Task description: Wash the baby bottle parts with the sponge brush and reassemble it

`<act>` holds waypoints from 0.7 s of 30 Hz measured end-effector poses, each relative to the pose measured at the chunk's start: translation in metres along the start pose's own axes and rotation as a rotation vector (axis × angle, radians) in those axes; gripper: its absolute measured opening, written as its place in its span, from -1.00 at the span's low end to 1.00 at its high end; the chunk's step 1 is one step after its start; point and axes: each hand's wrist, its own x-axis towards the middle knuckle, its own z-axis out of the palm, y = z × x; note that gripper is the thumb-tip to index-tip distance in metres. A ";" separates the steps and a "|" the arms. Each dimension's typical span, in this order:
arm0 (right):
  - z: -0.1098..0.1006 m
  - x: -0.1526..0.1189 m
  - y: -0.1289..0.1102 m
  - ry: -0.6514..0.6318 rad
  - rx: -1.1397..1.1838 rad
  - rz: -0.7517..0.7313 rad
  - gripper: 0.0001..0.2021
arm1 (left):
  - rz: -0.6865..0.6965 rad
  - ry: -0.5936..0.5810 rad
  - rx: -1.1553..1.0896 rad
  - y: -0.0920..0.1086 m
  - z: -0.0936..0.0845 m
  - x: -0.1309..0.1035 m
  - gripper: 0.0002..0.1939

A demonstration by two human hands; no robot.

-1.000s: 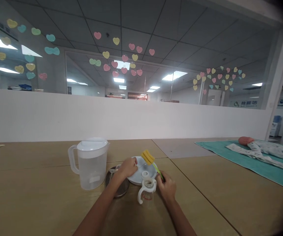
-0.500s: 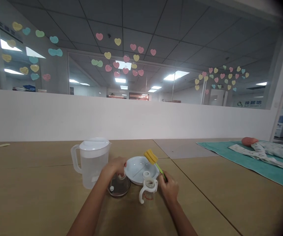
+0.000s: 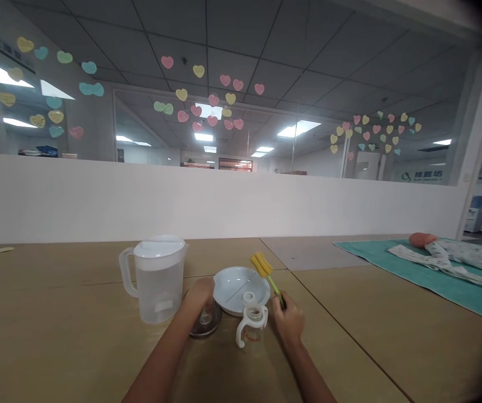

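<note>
Two bare hands of mine are over the table (image 3: 98,347), well short of its far edge, where the white wall (image 3: 224,207) runs along. With my right hand (image 3: 290,320) I grip the sponge brush (image 3: 275,287) by its green handle, fingers closed round the lower end. Its long axis slants from my fist toward the far edge and a little leftward, so the yellow sponge head (image 3: 261,265) points away from me, by the far right part of the white bowl's rim (image 3: 221,282).

Just left of that fist stands the handled bottle (image 3: 252,334) — upright, mouth open and facing up. It lies on the near side of the bowl, and my right hand is the nearer one to it; the sponge head is beyond its mouth, not in it. A small white ring (image 3: 248,298) shows between bottle and bowl.

My left hand (image 3: 201,294) reaches down over the dark round dish (image 3: 202,331), fingers bent and pointing into it, near a small clear piece (image 3: 205,317). Whether those fingertips are apart or pinched on something I cannot tell — the back of the hand hides them. The lidded jug (image 3: 159,285) stands just left of it, and the green cloth (image 3: 396,275) lies well off toward the table's far right.
</note>
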 end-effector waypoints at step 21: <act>-0.001 0.001 0.000 0.067 0.021 -0.088 -0.57 | 0.375 -0.057 -0.352 0.030 0.058 0.030 -0.73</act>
